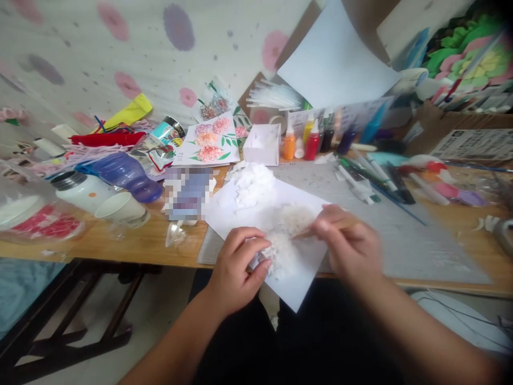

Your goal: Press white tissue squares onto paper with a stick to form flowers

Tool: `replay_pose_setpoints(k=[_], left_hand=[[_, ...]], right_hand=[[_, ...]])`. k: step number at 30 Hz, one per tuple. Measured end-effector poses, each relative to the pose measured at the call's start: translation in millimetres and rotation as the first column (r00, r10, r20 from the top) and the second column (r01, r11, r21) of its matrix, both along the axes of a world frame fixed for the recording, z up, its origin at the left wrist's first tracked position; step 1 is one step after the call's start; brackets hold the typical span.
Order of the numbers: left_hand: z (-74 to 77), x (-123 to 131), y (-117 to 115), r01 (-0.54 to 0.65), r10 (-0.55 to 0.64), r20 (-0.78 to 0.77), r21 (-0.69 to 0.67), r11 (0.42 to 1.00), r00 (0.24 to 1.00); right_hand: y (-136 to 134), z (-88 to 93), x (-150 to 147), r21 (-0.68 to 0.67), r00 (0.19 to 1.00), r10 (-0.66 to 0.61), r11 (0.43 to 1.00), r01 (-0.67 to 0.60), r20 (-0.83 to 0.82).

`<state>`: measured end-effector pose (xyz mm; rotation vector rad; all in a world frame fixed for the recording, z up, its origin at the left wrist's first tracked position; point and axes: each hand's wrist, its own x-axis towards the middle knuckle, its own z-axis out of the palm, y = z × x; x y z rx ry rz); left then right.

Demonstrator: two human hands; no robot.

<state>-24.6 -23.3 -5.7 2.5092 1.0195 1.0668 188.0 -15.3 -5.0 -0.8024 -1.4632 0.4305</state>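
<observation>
A white sheet of paper (298, 291) lies at a slant over the table's front edge. On it are a white ruffled clump (278, 256), a blurred off-white clump (294, 218) behind it and a brighter white ruffled pile (255, 184) at the back. My left hand (240, 267) has its thumb and curved fingers closed at the left edge of the nearest clump. My right hand (348, 240), smeared by motion, grips a thin wooden stick (303, 234). The stick's tip points at the place where the two clumps meet; whether it touches them I cannot tell.
Beneath the paper lies a grey mat (401, 240). Paint bottles (311, 141), a small white box (262, 147) and a card with painted flowers (210, 140) stand behind. Left are a paper cup (122, 209) and a white bottle (86, 187); right, markers (358, 184) and a cardboard box (452, 133).
</observation>
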Motion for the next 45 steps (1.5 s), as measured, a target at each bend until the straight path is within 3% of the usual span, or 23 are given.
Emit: replay_pose_setpoints(k=[2,5,10,15,19,26,36,42,45], left_hand=[[1.0,1,-2,0.049,-0.047,-0.07,0.027,0.998,0.996],[1.0,3,-6,0.086,-0.076,-0.226,0.035,0.996,0.971],[-0.9,4,-9,0.025,-0.004,-0.353,0.056,0.998,0.936],[1.8,12,-15,-0.009,0.021,-0.276,0.044,0.999,0.961],[2.9,24,-16,-0.097,0.094,-0.164,-0.007,0.995,0.982],[3.1,31,-12,-0.175,0.169,-0.082,-0.078,0.981,0.982],[5.2,29,-12,-0.188,0.176,-0.097,-0.129,0.974,0.98],[7.7,32,-13,-0.163,0.146,-0.117,-0.15,0.975,0.982],[7.6,35,-15,-0.187,0.176,-0.113,-0.096,0.978,0.978]], right_hand=[[-1,-4.2,5,-0.017,0.951,-0.107,0.994,0.107,-0.289],[-5,-11.8,13,-0.057,0.895,-0.179,0.984,0.171,-0.409],[-18,-19.6,23,-0.103,0.921,-0.157,0.986,0.128,-0.356],[-28,-9.4,23,-0.094,0.989,0.045,0.994,-0.059,-0.142],[-28,-1.5,24,-0.057,0.984,0.15,0.988,-0.145,0.098],[-25,-1.9,25,-0.081,0.95,0.176,0.984,-0.16,0.258],[-24,-5.0,22,-0.096,0.947,0.04,0.995,-0.01,0.319],[-22,-3.7,20,-0.112,0.935,0.04,0.994,-0.001,0.352],[-21,-3.7,20,-0.116,0.94,0.031,0.993,0.009,0.339]])
